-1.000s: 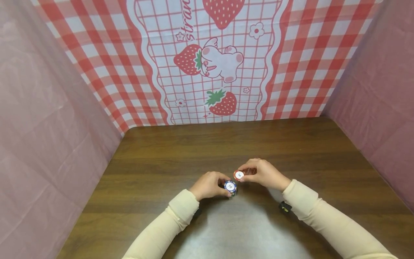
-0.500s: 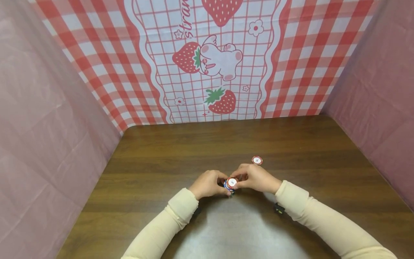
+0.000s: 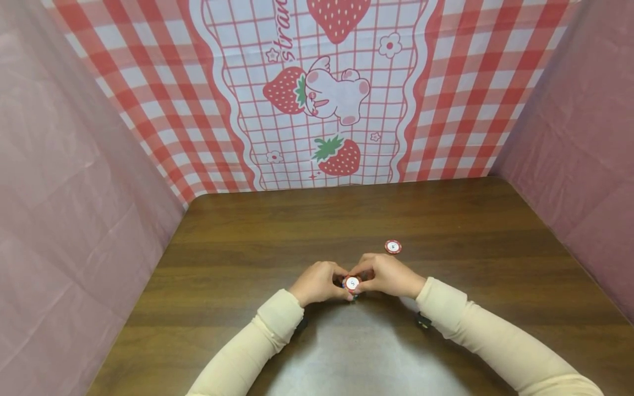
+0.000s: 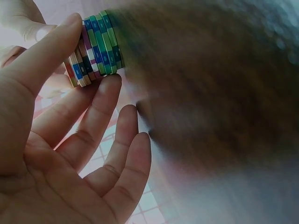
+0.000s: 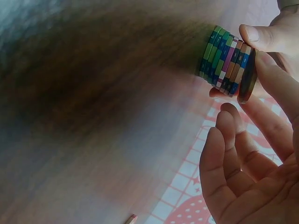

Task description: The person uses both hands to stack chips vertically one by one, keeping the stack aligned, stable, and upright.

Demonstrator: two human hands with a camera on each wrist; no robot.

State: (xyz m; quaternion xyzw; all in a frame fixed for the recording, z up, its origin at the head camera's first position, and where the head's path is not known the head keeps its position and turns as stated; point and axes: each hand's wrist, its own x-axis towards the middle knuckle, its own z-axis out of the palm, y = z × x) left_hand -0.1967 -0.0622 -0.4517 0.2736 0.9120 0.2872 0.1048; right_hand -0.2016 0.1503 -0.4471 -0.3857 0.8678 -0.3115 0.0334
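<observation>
A stack of poker chips (image 4: 98, 46) stands on the wooden table, with green and blue chips at the bottom, a purple-and-white one midway and tan-and-blue ones above. My left hand (image 3: 321, 283) holds the stack between thumb and fingers, the other fingers loose. At the top, my right hand (image 3: 390, 275) pinches a red poker chip (image 3: 352, 283) with a white centre marked 5. In the right wrist view that chip (image 5: 247, 77) looks slightly tilted against the stack's top; whether it lies flat I cannot tell.
Another red poker chip (image 3: 393, 246) lies flat on the wooden table (image 3: 238, 247), just beyond my right hand. A red-and-white checked cloth (image 3: 455, 99) with strawberries hangs behind the table. Pink cloth walls (image 3: 569, 137) close off both sides.
My right hand has moved left, carrying the red chip over the blue-edged chip marked 10 and down onto the stack. This uncovered the loose red chip. My left hand has barely moved.
</observation>
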